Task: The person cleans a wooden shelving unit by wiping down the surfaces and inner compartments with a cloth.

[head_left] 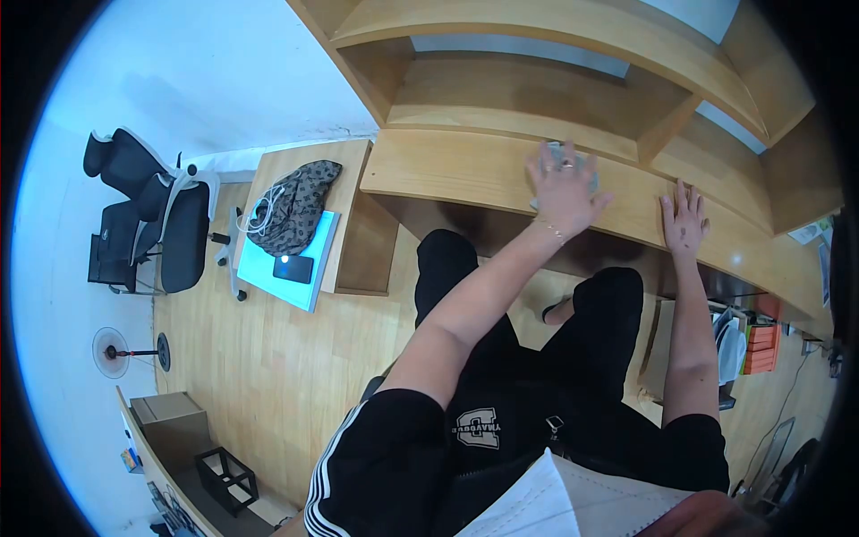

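My left hand (565, 199) lies palm down with its fingers spread, on the wooden desk top (456, 166). Under it a thin, pale grey-green piece (556, 150), perhaps a cloth, shows at the fingers and beside the thumb. Most of that piece is hidden by the hand. My right hand (685, 225) rests flat on the same desk further right, fingers stretched out and holding nothing.
Wooden shelving (519, 89) rises behind the desk. Leftward, a small cabinet (358, 233) bears a dark patterned bag (300, 210), a white cable, a light blue folder (259, 277) and a phone (293, 268). Office chairs (185, 233) and a fan (112, 352) stand beyond. Orange boxes (762, 349) are lower right.
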